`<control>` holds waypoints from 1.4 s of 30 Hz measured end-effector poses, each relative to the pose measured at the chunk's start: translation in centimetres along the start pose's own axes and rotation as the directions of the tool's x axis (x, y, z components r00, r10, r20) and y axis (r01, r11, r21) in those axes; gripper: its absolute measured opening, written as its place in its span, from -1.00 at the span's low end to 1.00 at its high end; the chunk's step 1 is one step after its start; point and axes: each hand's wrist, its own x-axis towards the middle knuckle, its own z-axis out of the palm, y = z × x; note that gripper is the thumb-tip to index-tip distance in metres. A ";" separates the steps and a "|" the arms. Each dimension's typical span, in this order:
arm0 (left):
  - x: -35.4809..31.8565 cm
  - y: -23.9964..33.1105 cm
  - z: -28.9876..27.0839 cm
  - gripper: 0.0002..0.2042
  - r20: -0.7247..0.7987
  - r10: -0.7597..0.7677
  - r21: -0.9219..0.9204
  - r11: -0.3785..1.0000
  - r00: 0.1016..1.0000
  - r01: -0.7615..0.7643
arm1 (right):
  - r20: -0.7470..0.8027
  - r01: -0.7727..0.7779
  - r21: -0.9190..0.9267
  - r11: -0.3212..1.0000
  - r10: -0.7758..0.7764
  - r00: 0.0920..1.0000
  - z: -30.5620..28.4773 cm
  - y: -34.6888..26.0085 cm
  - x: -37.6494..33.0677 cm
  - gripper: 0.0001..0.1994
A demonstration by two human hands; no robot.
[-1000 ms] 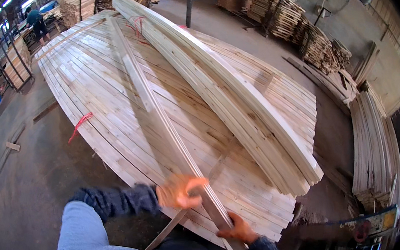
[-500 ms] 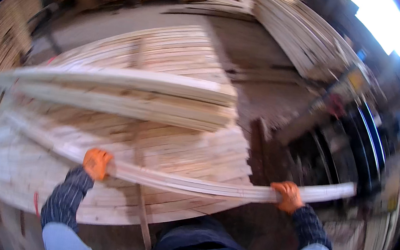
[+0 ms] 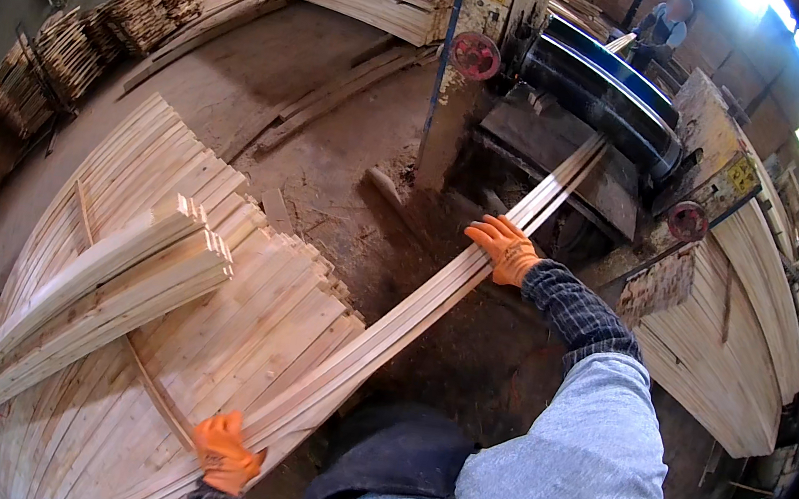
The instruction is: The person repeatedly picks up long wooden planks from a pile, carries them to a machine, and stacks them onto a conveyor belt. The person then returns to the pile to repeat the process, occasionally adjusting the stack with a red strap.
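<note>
Several long, pale wooden strips (image 3: pixel 423 300) lie side by side, running from the lower left up to the machine. Their far ends reach its dark metal bed (image 3: pixel 556 147), just below the black roller (image 3: pixel 602 94). My left hand (image 3: pixel 227 451), in an orange glove, is closed around the near part of the strips, over the board stack. Farther along, my right hand (image 3: pixel 505 249), also gloved in orange, rests across the top of the strips. Its fingers are stretched out and slightly apart.
A wide stack of boards (image 3: pixel 281 305) stands to the left, with a bundle of strips (image 3: pixel 111 297) on it. Red handwheels (image 3: pixel 474 55) flank the machine. More stacked boards (image 3: pixel 730 344) stand at right. Behind the machine is another person (image 3: pixel 662 32).
My view has turned right toward the machine. The strips have swung from crosswise to pointing at the machine, their far ends now on its bed. My right hand has gone from gripping to lying flat.
</note>
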 end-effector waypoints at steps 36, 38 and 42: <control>-4.5 4.0 5.3 -0.20 -0.027 -0.322 -0.112 0.942 0.946 0.317 | -0.458 0.823 0.256 0.507 -0.686 0.565 -15.8 -23.3 14.0 -0.29; -3.3 5.1 4.1 -0.16 -0.125 -0.241 -0.176 0.960 0.963 0.217 | -0.514 0.824 0.117 0.554 -0.676 0.527 -19.6 -29.2 16.6 -0.22; -7.4 0.6 3.1 -0.10 -0.092 -0.231 -0.155 0.964 0.969 0.215 | -0.440 0.713 -0.129 0.689 -0.684 0.582 -24.2 -37.2 23.4 -0.02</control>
